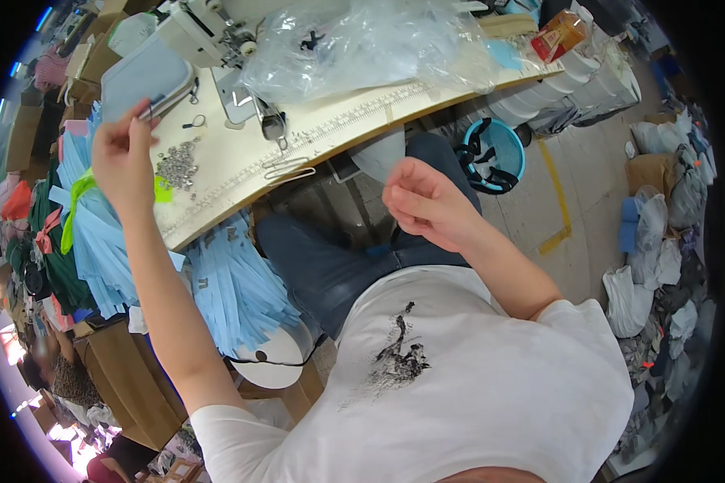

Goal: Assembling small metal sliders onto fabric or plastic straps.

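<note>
My left hand (125,161) is raised over the left end of the white sewing table (242,173). Its thumb and index finger are bent together around something small and thin that I cannot make out, beside a grey-blue flat case (147,76). Just right of that hand lies a heap of small silver metal pieces (177,165). My right hand (427,201) hovers above my lap, apart from the table, its fingers curled and thumb pressed in. Whether it holds anything is hidden.
A sewing machine (197,34) and crumpled clear plastic bags (362,48) occupy the table's back. Light-blue strips (238,282) hang at the left, below the table edge. A blue basket (503,153) stands on the floor; bagged goods (648,241) line the right side.
</note>
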The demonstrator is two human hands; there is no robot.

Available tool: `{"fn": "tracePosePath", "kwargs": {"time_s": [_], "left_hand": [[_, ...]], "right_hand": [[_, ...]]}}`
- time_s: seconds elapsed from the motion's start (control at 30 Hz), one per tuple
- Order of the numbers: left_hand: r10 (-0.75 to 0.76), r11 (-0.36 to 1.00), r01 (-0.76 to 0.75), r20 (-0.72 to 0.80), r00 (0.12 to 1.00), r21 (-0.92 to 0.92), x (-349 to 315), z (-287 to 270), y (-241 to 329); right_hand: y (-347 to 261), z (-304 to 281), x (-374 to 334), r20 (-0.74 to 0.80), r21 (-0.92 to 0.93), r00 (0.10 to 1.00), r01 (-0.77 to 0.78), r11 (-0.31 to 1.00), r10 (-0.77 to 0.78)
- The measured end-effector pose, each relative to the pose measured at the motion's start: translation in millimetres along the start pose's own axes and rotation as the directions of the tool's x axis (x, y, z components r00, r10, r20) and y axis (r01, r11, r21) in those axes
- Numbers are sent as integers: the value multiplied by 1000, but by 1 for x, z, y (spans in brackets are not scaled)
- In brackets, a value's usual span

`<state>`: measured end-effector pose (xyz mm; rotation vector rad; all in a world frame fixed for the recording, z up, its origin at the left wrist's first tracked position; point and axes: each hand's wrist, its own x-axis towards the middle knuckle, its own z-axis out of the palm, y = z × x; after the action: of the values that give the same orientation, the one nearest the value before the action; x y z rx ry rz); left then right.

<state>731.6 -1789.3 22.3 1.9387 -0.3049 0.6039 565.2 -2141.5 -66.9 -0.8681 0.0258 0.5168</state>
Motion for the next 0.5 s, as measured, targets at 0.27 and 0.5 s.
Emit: {"fn": "tracePosePath", "kwargs": {"time_s": [0.27,0.5], "left_hand": [[-450,725,462,158,879,-511,-146,61,69],[-571,196,665,467,675,-721,-207,95,98]], "right_hand": [[-3,12,-1,83,56,996,-17,998,12],[5,6,-7,124,-5,992,18,1000,-17]]}}
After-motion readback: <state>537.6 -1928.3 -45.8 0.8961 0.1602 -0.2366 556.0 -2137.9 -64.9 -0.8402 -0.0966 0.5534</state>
